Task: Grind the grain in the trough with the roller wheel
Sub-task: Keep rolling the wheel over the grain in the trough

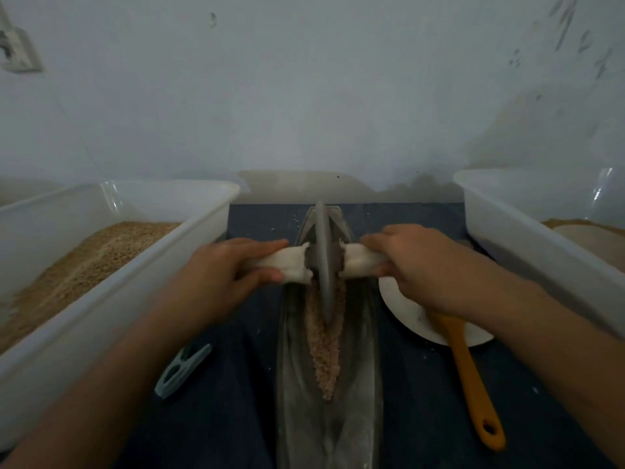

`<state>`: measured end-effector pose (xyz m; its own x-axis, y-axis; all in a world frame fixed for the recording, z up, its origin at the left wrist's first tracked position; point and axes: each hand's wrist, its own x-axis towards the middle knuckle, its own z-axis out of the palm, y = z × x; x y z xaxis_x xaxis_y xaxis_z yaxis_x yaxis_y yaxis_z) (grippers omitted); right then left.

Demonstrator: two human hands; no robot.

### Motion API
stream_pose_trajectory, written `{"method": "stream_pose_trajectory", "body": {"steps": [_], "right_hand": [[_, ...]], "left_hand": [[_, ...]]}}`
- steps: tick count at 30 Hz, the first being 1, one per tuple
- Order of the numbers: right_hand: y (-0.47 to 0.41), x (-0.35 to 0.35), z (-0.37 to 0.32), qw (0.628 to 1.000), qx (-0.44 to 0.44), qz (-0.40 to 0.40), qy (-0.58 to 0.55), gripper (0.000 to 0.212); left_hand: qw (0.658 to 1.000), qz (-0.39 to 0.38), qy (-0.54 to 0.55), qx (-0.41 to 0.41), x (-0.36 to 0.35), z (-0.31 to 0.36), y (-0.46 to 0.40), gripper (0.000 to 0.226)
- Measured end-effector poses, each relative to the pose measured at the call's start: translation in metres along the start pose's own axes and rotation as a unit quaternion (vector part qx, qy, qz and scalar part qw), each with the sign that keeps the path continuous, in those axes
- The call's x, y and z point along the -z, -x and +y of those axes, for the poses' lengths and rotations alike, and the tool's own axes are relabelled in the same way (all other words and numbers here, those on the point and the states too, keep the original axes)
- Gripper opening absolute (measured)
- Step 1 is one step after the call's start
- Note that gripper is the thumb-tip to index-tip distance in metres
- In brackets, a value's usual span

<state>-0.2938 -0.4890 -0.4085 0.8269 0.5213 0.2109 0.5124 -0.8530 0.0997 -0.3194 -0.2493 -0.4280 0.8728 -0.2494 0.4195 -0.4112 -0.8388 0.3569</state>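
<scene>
A long grey metal trough runs away from me down the middle of the dark blue surface. A strip of brownish crushed grain lies in its groove. The grey roller wheel stands upright in the groove toward the far end, its lower edge in the grain. A cloth-wrapped axle sticks out on both sides of the wheel. My left hand grips the left wrapped handle. My right hand grips the right wrapped handle.
A white plastic tub holding tan grain stands at the left. Another white tub stands at the right. A white plate with an orange-handled brush lies right of the trough. A pale green clip lies at the left. A wall rises behind.
</scene>
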Motion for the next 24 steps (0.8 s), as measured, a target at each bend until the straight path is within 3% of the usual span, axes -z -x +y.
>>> {"method": "stream_pose_trajectory", "body": {"steps": [3, 6, 9, 12, 14, 16, 18, 21, 24], "right_hand": [[-0.004, -0.017, 0.004, 0.997, -0.006, 0.062, 0.037, 0.053], [-0.002, -0.013, 0.005, 0.998, 0.003, 0.044, 0.037, 0.046], [0.005, 0.009, -0.005, 0.998, 0.027, -0.041, 0.039, 0.038], [0.023, 0.035, -0.016, 0.992, 0.055, -0.111, 0.031, 0.036], [0.037, 0.05, -0.02, 0.987, 0.067, -0.143, 0.003, 0.035], [0.042, 0.055, -0.021, 0.985, 0.076, -0.156, -0.011, 0.032], [0.035, 0.045, -0.018, 0.988, 0.071, -0.14, -0.008, 0.028], [0.011, 0.017, -0.003, 0.996, 0.029, -0.083, -0.022, 0.028], [-0.006, -0.008, 0.009, 0.999, -0.003, -0.004, -0.04, 0.037]], "left_hand": [[0.994, 0.074, -0.063, -0.041, -0.013, -0.002, -0.005, 0.047], [0.996, 0.056, -0.048, -0.048, -0.008, -0.003, -0.006, 0.046], [0.998, -0.059, 0.033, -0.01, 0.013, -0.003, 0.003, 0.043], [0.97, -0.216, 0.115, -0.001, 0.034, -0.002, 0.01, 0.039], [0.945, -0.263, 0.193, -0.016, 0.042, 0.001, 0.013, 0.037], [0.941, -0.272, 0.202, -0.02, 0.044, 0.003, 0.014, 0.041], [0.96, -0.242, 0.143, -0.01, 0.039, 0.003, 0.012, 0.041], [0.993, -0.103, 0.052, 0.005, 0.017, -0.001, 0.005, 0.039], [1.0, 0.02, -0.016, -0.016, -0.006, -0.003, -0.004, 0.044]]}}
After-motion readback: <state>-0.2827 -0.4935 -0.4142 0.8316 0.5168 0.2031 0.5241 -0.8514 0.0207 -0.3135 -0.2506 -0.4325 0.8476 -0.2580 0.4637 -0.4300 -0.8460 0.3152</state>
